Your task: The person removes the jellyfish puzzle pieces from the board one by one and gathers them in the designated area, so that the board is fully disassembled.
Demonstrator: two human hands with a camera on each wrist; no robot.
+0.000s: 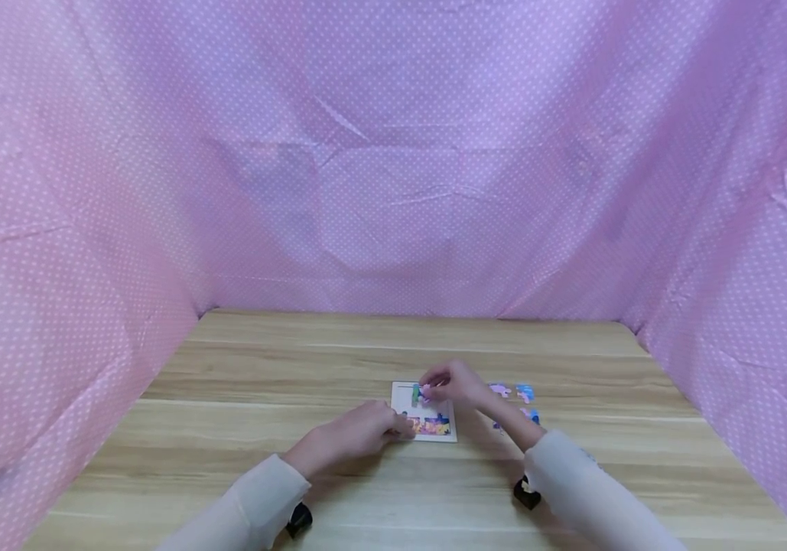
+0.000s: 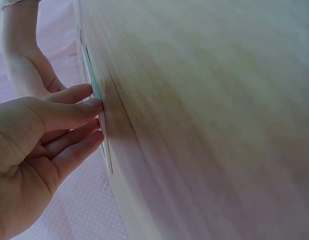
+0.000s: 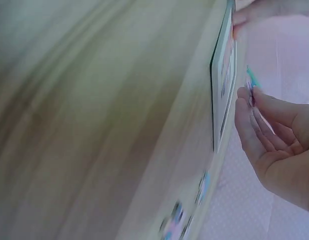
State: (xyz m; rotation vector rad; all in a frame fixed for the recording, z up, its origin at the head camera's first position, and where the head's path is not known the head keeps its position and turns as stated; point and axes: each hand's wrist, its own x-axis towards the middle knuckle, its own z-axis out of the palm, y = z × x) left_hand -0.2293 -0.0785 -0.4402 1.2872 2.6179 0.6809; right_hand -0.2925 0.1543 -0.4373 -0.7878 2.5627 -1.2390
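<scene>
A small white puzzle tray lies on the table, with joined jigsaw pieces along its near side. My left hand rests at the tray's left edge, its fingertips touching the tray and nearby pieces. In the left wrist view, the fingers and thumb lie fairly straight against the tray edge. Above the tray, my right hand pinches a jigsaw piece between thumb and fingers. The right wrist view shows this green and purple piece edge-on, raised off the tray.
Several loose jigsaw pieces lie to the right of the tray, partly behind my right forearm. The wooden table is bordered at the back and sides by a pink dotted cloth. A black band is on my right wrist.
</scene>
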